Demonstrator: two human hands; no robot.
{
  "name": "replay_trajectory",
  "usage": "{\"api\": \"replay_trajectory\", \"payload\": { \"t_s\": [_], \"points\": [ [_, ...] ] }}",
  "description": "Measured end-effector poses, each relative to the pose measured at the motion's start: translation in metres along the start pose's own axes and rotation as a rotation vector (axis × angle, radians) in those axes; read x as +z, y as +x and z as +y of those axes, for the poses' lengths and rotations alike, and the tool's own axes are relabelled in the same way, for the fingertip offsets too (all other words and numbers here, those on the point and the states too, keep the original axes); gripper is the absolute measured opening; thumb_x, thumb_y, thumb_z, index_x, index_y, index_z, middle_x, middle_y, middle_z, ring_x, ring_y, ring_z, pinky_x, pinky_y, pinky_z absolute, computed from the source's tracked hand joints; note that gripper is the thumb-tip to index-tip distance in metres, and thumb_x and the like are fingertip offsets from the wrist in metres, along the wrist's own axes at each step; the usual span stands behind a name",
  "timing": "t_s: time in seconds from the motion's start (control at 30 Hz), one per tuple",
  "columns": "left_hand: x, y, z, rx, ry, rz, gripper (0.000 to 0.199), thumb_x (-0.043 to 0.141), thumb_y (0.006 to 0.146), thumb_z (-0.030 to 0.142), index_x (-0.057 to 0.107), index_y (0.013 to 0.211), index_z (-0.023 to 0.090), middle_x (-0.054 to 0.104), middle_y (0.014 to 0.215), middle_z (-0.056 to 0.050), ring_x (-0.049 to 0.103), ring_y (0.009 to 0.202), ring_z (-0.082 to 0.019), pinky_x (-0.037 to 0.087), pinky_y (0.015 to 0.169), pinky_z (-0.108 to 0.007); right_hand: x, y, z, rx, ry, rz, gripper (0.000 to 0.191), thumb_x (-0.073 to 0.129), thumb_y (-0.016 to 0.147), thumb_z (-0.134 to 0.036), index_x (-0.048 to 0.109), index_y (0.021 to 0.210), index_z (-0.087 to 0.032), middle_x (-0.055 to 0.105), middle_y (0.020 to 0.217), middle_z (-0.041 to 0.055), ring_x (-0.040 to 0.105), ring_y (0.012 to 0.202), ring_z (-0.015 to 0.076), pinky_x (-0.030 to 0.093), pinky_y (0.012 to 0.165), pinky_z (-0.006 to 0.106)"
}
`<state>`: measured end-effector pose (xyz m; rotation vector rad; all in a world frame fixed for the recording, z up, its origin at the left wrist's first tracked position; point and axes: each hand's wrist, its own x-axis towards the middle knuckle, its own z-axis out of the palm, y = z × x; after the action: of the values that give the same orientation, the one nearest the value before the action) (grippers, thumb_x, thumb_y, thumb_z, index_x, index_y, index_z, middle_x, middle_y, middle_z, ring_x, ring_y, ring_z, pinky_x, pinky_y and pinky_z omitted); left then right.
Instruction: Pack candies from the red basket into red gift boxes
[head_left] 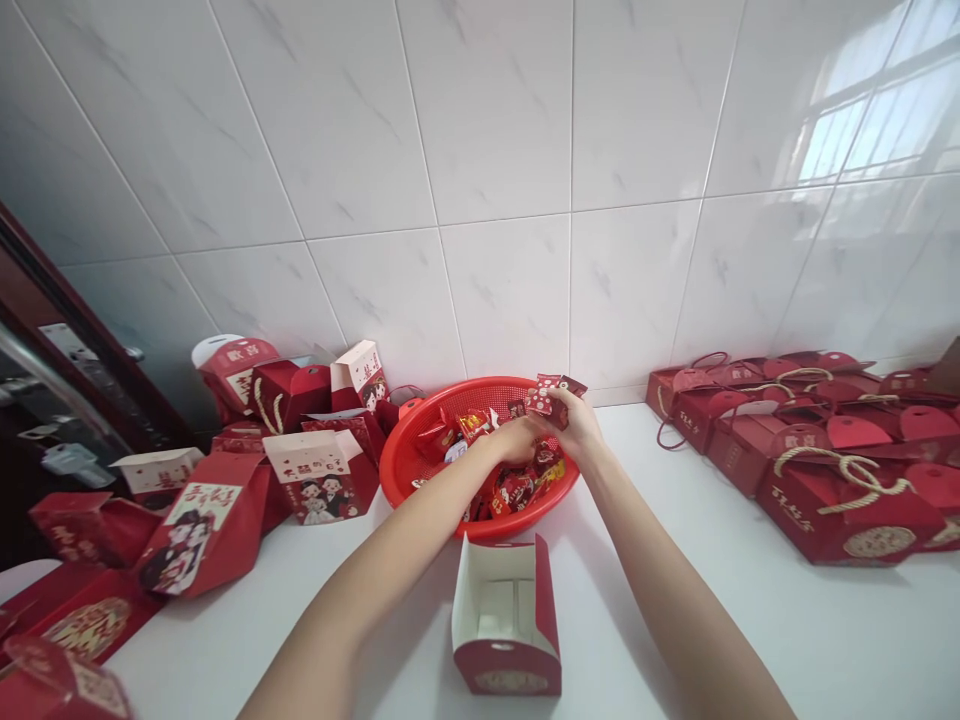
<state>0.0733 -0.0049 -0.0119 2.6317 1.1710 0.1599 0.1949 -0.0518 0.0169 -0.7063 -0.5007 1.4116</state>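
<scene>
A red plastic basket (397, 470) of wrapped candies stands against the tiled wall. Inside it, my left hand (523, 440) reaches among the candies; its fingertips are hidden, so its grip cannot be made out. Over the basket's right rim, my right hand (574, 422) is closed on several small red candy packets (547, 396), one of them dotted with white. Between my forearms, in front of the basket, an open red box (508, 660) with a white inside sits on the white table, and no candy shows in it.
Red gift boxes (210, 520), some with printed couples, crowd the left side. Closed red boxes with rope handles (855, 500) stand in rows on the right. The tiled wall (502, 290) rises behind the white table (637, 620). A dark frame with metal fittings is at the far left.
</scene>
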Motion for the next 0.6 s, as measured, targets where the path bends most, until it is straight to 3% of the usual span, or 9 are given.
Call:
{"api": "replay_trajectory", "payload": {
  "t_s": [0.1,0.17,0.4,0.6],
  "points": [
    [0.004,0.003,0.008,-0.009,0.203,-0.122,0.052,0.055,0.07,-0.002,0.072,0.113,0.021,0.072,0.116,-0.013,0.068,0.106,-0.032,0.054,0.087,-0.037,0.001,-0.002,-0.002,0.007,0.01,0.016,0.013,0.063,0.07,-0.007,0.06,0.07,-0.019,0.069,0.061,-0.0005,0.067,0.064,0.0162,0.06,0.057,0.027],
    [0.003,0.002,0.01,-0.019,0.298,-0.132,0.049,0.057,0.072,0.0,0.072,0.113,0.023,0.07,0.119,-0.012,0.067,0.109,-0.032,0.054,0.089,-0.039,0.0,-0.001,-0.002,0.012,0.011,0.02,0.012,0.063,0.07,-0.007,0.06,0.07,-0.019,0.069,0.061,-0.0004,0.067,0.063,0.0157,0.059,0.056,0.026],
    [-0.01,-0.005,0.003,-0.183,0.321,0.033,0.028,0.059,0.075,0.005,0.076,0.092,0.019,0.067,0.117,-0.014,0.067,0.104,-0.03,0.054,0.084,-0.035,-0.005,0.007,0.003,-0.007,0.022,-0.01,0.015,0.062,0.069,-0.005,0.062,0.073,-0.019,0.071,0.067,-0.0006,0.066,0.063,0.0147,0.059,0.058,0.026],
    [-0.028,-0.015,-0.02,-0.222,0.135,0.201,0.026,0.054,0.087,0.017,0.076,0.098,0.024,0.073,0.108,-0.006,0.067,0.104,-0.025,0.051,0.089,-0.031,-0.004,0.006,0.002,-0.005,0.028,-0.004,0.014,0.061,0.07,-0.005,0.063,0.074,-0.018,0.073,0.072,0.0013,0.066,0.066,0.0143,0.058,0.059,0.024]
  ]
}}
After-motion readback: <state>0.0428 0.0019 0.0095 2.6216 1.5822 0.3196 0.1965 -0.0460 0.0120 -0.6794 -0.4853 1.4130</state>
